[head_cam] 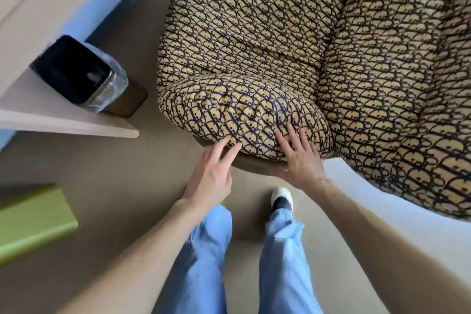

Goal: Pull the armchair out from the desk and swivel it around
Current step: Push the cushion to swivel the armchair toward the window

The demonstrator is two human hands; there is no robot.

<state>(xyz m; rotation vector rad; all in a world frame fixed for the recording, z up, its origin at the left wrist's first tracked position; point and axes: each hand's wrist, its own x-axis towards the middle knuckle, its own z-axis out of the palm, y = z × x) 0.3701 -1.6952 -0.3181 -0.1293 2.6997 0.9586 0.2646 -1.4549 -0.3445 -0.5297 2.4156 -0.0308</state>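
Note:
The armchair (pixel 293 41) is plump, covered in tan fabric with a dark letter pattern, and fills the upper right. Its padded arm (pixel 237 115) bulges toward me at centre. My left hand (pixel 211 171) reaches to the arm's lower edge, fingers spread, fingertips touching the fabric. My right hand (pixel 298 155) lies flat against the arm's near side, fingers apart. Neither hand grips anything. The desk (pixel 63 122), pale beige, juts in from the left, a short gap away from the chair.
A black box in a clear case (pixel 81 71) stands on the desk corner. A green block (pixel 33 219) sits at the lower left. My legs in light blue jeans (pixel 280 250) stand on the beige floor below the chair. A white surface (pixel 369 186) curves under the chair at right.

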